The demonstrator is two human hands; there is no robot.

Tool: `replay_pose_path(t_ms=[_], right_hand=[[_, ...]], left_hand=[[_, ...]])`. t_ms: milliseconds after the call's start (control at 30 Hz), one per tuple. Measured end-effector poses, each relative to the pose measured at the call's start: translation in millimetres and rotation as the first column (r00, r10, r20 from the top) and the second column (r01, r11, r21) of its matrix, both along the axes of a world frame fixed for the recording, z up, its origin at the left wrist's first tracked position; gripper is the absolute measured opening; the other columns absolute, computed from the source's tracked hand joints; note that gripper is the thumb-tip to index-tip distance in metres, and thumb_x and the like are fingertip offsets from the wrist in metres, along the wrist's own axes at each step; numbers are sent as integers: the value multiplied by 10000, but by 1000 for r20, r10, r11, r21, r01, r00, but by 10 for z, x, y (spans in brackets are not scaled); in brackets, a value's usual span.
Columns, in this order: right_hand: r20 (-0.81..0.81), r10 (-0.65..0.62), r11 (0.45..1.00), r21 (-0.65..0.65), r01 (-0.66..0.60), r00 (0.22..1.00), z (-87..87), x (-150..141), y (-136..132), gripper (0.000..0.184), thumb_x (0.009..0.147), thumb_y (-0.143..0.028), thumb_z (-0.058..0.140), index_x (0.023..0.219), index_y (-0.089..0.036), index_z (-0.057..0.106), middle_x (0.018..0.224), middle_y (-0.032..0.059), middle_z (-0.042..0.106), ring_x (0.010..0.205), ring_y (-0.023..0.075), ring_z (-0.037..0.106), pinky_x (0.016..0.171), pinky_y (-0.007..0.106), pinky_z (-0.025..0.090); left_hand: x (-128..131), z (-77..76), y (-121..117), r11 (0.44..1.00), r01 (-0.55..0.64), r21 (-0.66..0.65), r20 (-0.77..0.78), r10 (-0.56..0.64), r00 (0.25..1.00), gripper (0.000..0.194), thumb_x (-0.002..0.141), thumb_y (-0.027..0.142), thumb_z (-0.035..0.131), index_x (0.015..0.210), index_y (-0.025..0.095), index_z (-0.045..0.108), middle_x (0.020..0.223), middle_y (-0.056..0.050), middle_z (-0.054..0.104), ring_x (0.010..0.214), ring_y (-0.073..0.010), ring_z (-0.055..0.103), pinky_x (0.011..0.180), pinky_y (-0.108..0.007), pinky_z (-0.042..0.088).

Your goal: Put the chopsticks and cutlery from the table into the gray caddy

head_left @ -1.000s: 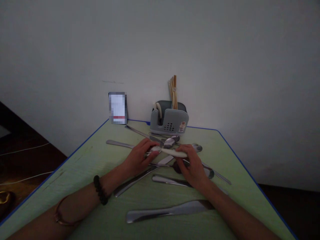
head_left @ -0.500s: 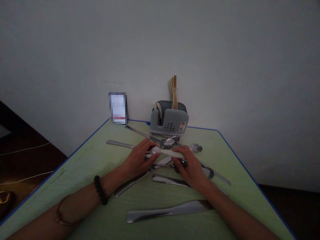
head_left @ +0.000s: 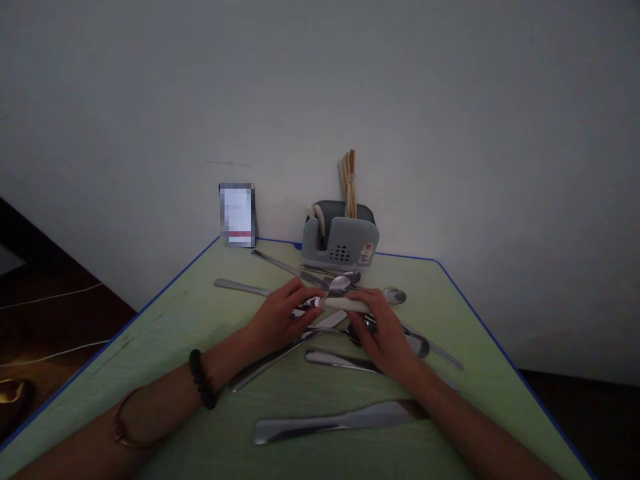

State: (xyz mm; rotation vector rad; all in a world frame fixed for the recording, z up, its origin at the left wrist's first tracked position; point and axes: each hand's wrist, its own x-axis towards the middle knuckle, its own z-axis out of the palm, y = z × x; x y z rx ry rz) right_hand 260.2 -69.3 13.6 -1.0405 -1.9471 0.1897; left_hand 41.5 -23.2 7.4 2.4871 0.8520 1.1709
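Note:
Over the middle of the cutlery, a utensil with a white handle (head_left: 343, 305) and a shiny metal head lies level between both hands. My left hand (head_left: 280, 317) pinches the metal end between thumb and fingers, which partly hide its shape. Closed around the right part of the white handle is my right hand (head_left: 377, 327). Just beyond the fingers a metal spoon (head_left: 339, 286) rests on the pile, and another spoon (head_left: 395, 296) lies to the right. A table knife (head_left: 340, 421) lies nearest me, partly under my right forearm.
A grey cutlery holder (head_left: 350, 243) stands against the wall, holding chopsticks (head_left: 350, 180) and white-handled pieces. A phone (head_left: 239, 215) leans on the wall at the back left. More metal cutlery lies scattered across the green tabletop (head_left: 210, 427) with its blue edge.
My left fingers have shifted slightly on the metal end, and more of it is covered. Both hands still hold the utensil in nearly the same place.

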Motion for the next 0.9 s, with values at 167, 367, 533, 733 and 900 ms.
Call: replay_pose_path(t_ms=[167,367,533,733,900], right_hand=[[6,3,1000,-2,-3,1000,2,1,-5,230,901,-194,494,1127,-232,504,1063,101,582,1000,233,573,833,412,508],[32,44,999,-1,-44,999,0,-4,-4,237,903,-208,491,1138,-237,511,1058,93,589,978,226,582,829,407,514],[71,48,999,-16,-47,996,-19,2,-7,220,915,-225,480,1134,-238,498,1008,84,589,897,215,594,770,383,530],[66,68,997,-36,-66,996,-6,4,-22,206,917,-232,473,1123,-227,491,966,72,591,783,183,585,682,329,525],[14,10,994,-108,-8,1000,-32,-6,-33,235,914,-296,474,1134,-216,487,938,75,606,707,183,581,621,317,513]], left_hand=[[8,20,-6,999,-31,33,-24,32,999,178,889,295,526,997,186,617,789,-14,560,662,-114,538,603,-211,461],[2,35,-17,990,-61,130,-98,74,992,201,896,311,479,892,166,619,673,-6,570,607,-118,516,600,-228,427],[1,32,-15,984,-47,173,-115,68,991,217,898,288,447,825,160,606,629,2,551,576,-118,491,581,-232,401],[4,45,-21,988,-43,147,-129,62,990,175,866,265,464,792,169,590,610,18,541,547,-109,479,561,-222,378],[5,38,-23,990,-54,131,-154,74,985,192,877,267,449,794,170,592,621,9,570,560,-117,510,568,-228,389]])
